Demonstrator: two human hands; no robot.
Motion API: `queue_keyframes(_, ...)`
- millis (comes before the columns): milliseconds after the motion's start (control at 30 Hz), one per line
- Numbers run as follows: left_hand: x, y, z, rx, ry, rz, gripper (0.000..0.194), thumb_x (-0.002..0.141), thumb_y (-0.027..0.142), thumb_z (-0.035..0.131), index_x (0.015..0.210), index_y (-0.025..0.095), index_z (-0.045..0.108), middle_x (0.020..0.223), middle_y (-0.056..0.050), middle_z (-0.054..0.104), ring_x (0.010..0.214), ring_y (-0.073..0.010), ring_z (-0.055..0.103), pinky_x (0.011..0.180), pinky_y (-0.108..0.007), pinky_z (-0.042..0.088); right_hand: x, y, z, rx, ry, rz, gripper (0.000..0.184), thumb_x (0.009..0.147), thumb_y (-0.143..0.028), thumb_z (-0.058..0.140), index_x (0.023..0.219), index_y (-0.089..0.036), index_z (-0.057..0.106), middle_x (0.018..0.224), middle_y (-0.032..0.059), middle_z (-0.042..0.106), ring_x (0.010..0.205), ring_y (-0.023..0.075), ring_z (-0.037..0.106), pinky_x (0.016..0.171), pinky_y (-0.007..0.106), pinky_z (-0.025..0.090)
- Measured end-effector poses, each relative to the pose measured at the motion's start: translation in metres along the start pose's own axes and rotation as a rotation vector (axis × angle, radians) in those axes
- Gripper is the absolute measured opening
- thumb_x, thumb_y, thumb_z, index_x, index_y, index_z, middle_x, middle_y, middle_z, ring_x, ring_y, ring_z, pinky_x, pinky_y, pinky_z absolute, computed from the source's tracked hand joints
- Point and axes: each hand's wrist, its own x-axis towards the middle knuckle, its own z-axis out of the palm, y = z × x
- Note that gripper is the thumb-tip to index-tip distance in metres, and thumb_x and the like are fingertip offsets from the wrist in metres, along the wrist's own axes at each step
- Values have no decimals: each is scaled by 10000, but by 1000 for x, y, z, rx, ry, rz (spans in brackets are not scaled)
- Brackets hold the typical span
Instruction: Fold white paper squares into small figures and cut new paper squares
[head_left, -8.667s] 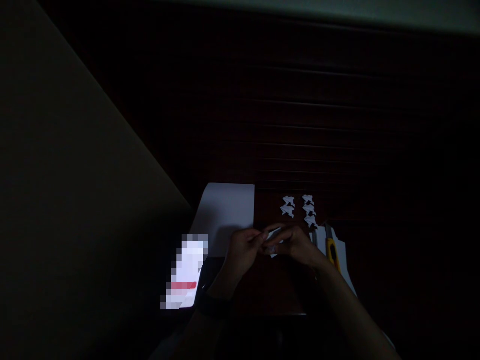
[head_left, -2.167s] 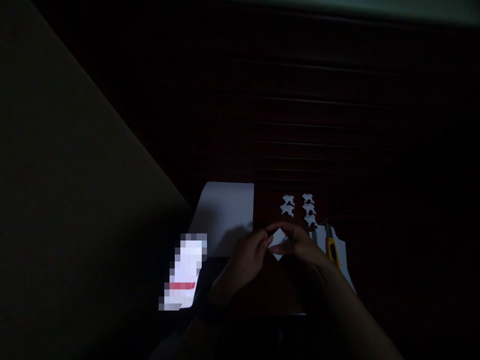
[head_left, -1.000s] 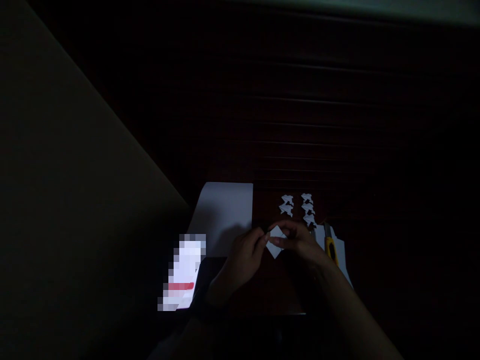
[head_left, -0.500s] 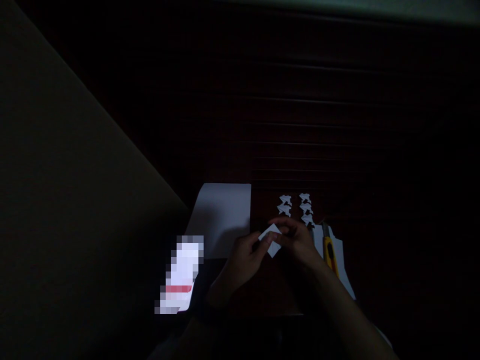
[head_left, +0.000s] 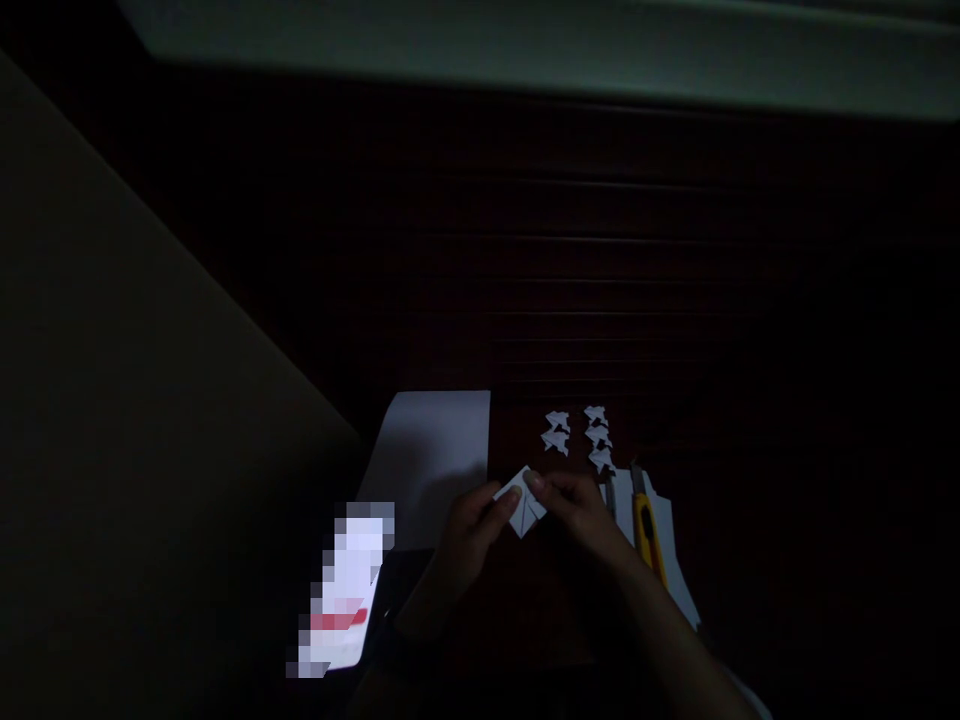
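Observation:
Between my two hands is a small square of folded white paper (head_left: pixel 527 514), turned corner-down, with crease lines and a flap showing on its lower part. My left hand (head_left: pixel 469 525) pinches its left side, thumb on top. My right hand (head_left: pixel 581 508) grips the upper right side, its thumb also lying on the face near the top corner. The fingers behind the paper are hidden. Just beyond my hands, several small folded paper figures (head_left: pixel 556 441) lie in two columns on the dark table.
A large white sheet (head_left: pixel 442 430) lies at the left. Nearer on that side, a lit phone (head_left: pixel 341 590) has a blurred screen. At the right, a yellow utility knife (head_left: pixel 648 530) rests on white paper (head_left: pixel 679 560). A wall (head_left: pixel 150 400) rises along the left; the room is dark.
My right thumb has shifted up toward the paper's top corner and its fingers have drawn in. Creases now show on the paper's lower part. The whole view has tilted slightly.

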Motion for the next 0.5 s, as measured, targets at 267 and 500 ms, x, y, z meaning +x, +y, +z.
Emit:
queue_keyframes(267, 0, 6, 4, -18, -13, -12, 371, 858, 398, 510, 595, 139, 553, 524, 22, 484, 504, -84, 418, 476, -199, 291, -3, -1, -2, -81, -1, -42, 441, 867, -488, 497, 601, -146, 581, 553, 3, 579, 521, 105, 496, 505, 213, 361)
queue_keyframes(500, 8, 5, 5, 87, -11, -21, 405, 841, 438, 518, 579, 137, 588, 485, 18, 501, 467, -86, 433, 451, -198, 300, -9, -7, -7, -247, 16, -64, 440, 895, -486, 448, 622, -160, 562, 561, -11, 558, 525, 99, 495, 501, 203, 354)
